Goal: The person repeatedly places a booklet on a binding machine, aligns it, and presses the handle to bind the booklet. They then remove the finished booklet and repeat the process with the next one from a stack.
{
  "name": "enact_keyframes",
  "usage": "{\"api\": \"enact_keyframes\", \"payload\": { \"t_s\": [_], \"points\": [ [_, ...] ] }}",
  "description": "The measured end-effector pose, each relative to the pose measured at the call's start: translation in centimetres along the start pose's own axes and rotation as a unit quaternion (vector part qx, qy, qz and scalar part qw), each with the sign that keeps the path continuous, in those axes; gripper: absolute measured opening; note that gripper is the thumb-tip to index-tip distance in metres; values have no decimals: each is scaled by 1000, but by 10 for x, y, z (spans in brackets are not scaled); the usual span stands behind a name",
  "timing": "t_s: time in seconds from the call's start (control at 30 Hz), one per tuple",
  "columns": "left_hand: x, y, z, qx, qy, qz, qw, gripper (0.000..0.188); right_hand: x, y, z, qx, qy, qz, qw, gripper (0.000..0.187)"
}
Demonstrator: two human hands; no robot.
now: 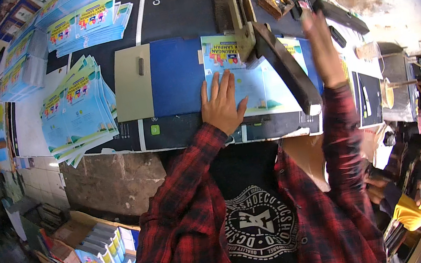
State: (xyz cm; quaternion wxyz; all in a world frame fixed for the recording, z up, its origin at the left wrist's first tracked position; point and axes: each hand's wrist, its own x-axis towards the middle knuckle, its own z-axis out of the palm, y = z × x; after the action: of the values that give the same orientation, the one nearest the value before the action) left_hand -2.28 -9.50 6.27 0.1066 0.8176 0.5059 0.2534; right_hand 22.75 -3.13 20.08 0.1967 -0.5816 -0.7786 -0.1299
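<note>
A light blue printed booklet cover (251, 93), spread open, lies on a blue board (173, 77) on the worktable. My left hand (221, 100) rests flat on the cover's left part, fingers spread and holding nothing. Over the cover's right half stands a worn metal device like a long-arm stapler (246, 40), with a dark lever (288, 69) slanting toward me. The lever hides part of the sheet. Just right of it, my right hand (324, 51) is raised with fingers stretched out, somewhat blurred, and nothing shows in it.
Fanned printed covers (77, 104) lie at the left, with taller stacks (24, 66) behind. A grey-green panel (132, 83) adjoins the blue board. At the back right sit a small open box (276, 3) and a dark bar (342, 16). Another person in yellow (411, 212) is at the lower right.
</note>
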Motion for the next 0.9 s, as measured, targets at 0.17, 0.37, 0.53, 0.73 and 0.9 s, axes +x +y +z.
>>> {"api": "enact_keyframes", "payload": {
  "t_s": [0.17, 0.37, 0.53, 0.73, 0.9],
  "points": [
    [-2, -6, 2, 31, -5, -1, 1000, 69, 46, -120, -74, 50, -106, -42, 992, 69],
    [-3, -2, -2, 10, 7, -18, 1000, 68, -41, -151, -11, 91, -125, 70, 985, 96],
    [3, -1, -2, 27, 5, -7, 1000, 68, -70, -150, 41, 107, -25, 85, 990, 99],
    [1, -2, 0, -4, 13, -8, 1000, 67, -49, -146, 7, 182, -52, 73, 979, 91],
    [2, -3, 0, 7, 2, -28, 1000, 65, 14, -77, -54, 533, -167, 215, 801, 53]
  ]
}}
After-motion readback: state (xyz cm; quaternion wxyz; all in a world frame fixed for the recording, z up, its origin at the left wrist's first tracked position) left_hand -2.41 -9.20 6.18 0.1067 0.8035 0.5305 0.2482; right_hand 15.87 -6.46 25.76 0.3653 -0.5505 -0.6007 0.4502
